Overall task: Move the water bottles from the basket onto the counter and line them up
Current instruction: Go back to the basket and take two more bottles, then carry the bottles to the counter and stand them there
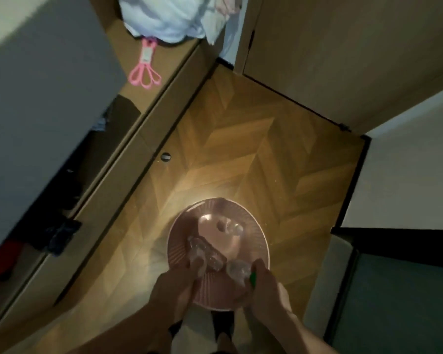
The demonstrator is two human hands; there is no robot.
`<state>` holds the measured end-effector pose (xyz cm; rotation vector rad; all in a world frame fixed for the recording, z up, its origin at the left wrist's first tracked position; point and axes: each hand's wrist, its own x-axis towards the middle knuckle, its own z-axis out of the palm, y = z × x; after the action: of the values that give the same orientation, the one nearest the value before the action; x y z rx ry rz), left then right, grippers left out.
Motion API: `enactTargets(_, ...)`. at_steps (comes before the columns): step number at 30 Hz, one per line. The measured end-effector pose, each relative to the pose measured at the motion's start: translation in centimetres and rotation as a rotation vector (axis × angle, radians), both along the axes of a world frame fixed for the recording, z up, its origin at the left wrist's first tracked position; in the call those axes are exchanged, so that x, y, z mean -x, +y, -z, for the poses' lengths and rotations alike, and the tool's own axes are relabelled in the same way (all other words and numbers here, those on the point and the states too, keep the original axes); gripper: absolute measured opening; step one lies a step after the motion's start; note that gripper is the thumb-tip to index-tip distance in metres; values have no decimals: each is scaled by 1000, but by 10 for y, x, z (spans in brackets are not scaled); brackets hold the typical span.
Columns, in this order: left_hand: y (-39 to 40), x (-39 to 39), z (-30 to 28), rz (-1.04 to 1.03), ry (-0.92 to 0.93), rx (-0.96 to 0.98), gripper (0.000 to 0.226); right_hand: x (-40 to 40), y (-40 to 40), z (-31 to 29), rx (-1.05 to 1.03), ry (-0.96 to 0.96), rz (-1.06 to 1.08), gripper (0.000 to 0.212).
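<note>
Item: our left hand (187, 277) grips a clear water bottle (206, 254) inside the pink basket (179, 226); our right hand (262, 284) clasps a green-capped bottle (238, 270) at its near rim. Herringbone floor (241, 154) open all round.

You look down on a ribbed pink plastic basket (256, 233), its smooth wall glossy under the light. Inside it lie clear plastic bottles (206, 254) — thin, crinkled, glinting. Under the basket the floor (241, 154) is wood in a herringbone pattern, with a soft satin sheen. Left of the basket runs a matt, smooth counter (128, 49) in a cardboard-brown tone. On it, far from the basket, sits a shiny pink plastic looped tool (145, 72) — beside soft white cloth (164, 16).
</note>
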<state>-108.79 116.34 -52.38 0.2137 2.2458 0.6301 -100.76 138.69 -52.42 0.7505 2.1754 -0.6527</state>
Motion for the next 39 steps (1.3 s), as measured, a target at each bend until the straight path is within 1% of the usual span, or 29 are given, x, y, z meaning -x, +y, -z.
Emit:
enactTargets(2,-12,-13,-45,131,101,115,34,1,-9,-59,34,56,-10,16)
enactTargets(3,-19,-17,-68,112,139,148,38,4,-14,-87,47,93,-28,17)
enactTargets(4,-27,-26,-95,120,172,134,39,4,-20,-116,62,143,-59,20)
enactTargets(6,-38,-43,-148,-18,192,86,38,3,-28,-167,100,210,-133,23)
enactTargets(8,-44,-64,-197,-104,192,71,35,5,-33,-212,124,182,-217,18)
enactTargets(10,-55,-89,-226,-236,254,5,30,6,-38,-243,118,204,-345,22)
enactTargets(11,-59,-102,-239,-289,300,20,29,7,-42,-259,123,208,-398,25)
enactTargets(13,-67,-130,-265,-362,360,54,28,8,-52,-281,139,245,-520,26)
enactTargets(17,-88,-185,-311,-610,410,56,15,12,-81,-320,144,279,-787,23)
enactTargets(21,-117,-238,-350,-865,502,86,12,6,-128,-343,163,294,-1048,38)
enactTargets(26,-161,-315,-380,-1117,578,161,11,-23,-214,-381,257,381,-1331,26)
enactTargets(32,-216,-417,-411,-1403,678,196,12,-93,-332,-409,346,479,-1553,25)
enactTargets(35,-248,-471,-427,-1482,730,236,14,-139,-392,-430,398,507,-1627,22)
enactTargets(39,-290,-546,-443,-1566,747,305,15,-207,-460,-446,472,525,-1714,20)
